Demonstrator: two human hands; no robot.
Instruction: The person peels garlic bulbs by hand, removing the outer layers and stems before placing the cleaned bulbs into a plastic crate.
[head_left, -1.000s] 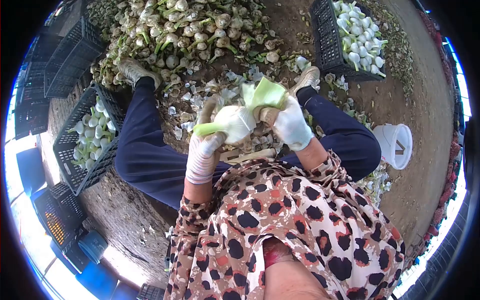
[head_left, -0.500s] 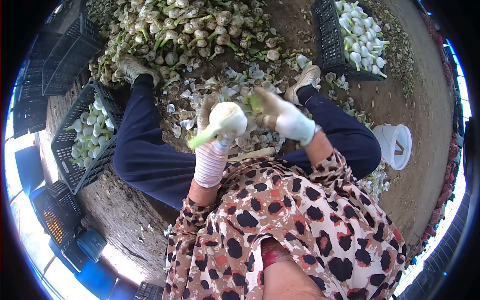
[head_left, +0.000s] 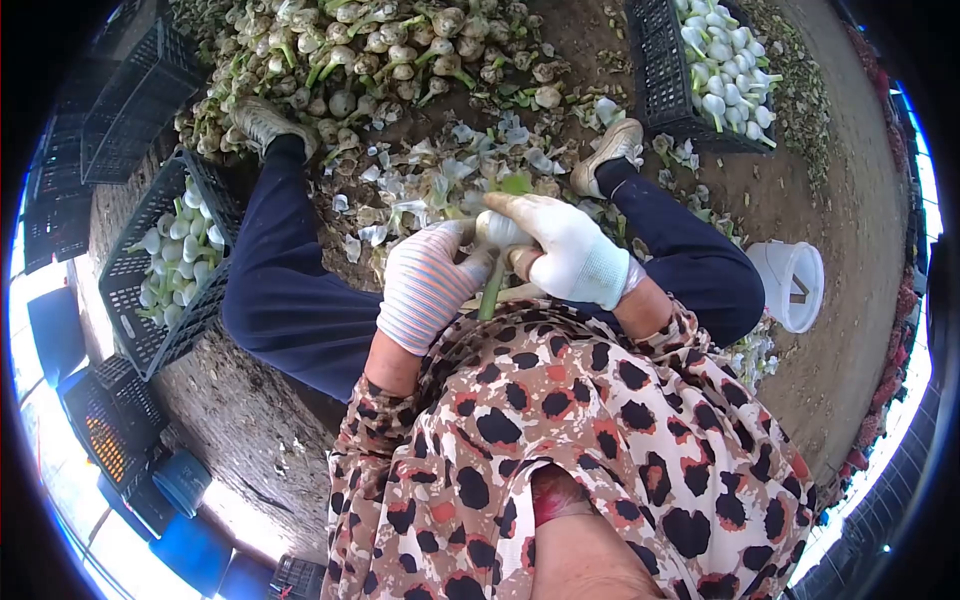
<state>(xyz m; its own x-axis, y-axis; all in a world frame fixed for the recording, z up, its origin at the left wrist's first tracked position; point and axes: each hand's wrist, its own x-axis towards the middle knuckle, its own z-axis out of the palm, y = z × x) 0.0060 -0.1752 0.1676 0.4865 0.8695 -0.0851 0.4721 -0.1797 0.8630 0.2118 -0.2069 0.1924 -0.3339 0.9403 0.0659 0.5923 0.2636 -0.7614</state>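
Observation:
A fresh garlic bulb [head_left: 493,229] with white skin is between my two gloved hands, its green stem pointing back toward my body. My left hand [head_left: 430,278], in a striped glove, closes on the bulb from the left with thumb and fingers. From the right, my right hand [head_left: 572,248], in a white glove with soiled fingertips, pinches the same bulb, its fingers over the top and thumb below. A bit of green leaf [head_left: 516,184] shows just beyond the right fingers. Part of the bulb is covered by the gloves.
Ahead lies a heap of unpeeled garlic [head_left: 390,50]. Loose peelings [head_left: 400,210] litter the ground between my shoes. Black crates of cleaned garlic stand at left [head_left: 125,285] and upper right [head_left: 660,80]. A white bucket [head_left: 795,290] sits beside my right knee.
My right hand has come back from the right and closed on the garlic bulb. The bulb has turned, so its stem now points toward my body instead of lower left.

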